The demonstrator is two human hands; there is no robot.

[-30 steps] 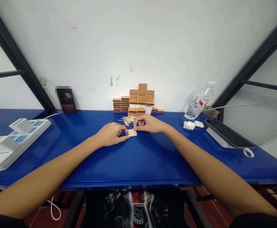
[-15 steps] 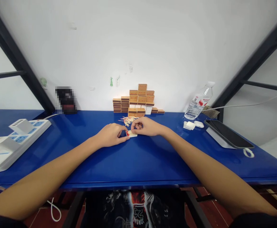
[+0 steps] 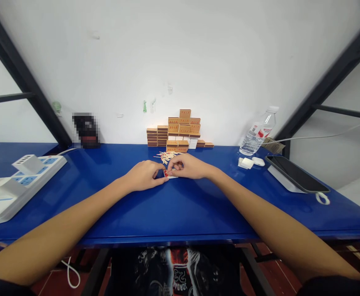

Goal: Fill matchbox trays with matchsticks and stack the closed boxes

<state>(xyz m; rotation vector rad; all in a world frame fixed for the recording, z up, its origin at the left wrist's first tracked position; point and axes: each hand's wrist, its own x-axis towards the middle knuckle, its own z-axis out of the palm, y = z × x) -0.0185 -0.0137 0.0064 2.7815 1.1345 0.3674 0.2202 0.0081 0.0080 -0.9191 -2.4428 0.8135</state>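
The right hand (image 3: 188, 166) is sliding left, now working at the red match heads (image 3: 166, 173), whether gripping any I cannot tell; the left hand (image 3: 146, 174) is pinching the tray (image 3: 172, 177)

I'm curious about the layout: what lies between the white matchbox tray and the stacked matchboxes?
The head view shows a loose pile of matches between the matchbox tray and the stacked matchboxes; the right hand partly covers the tray.
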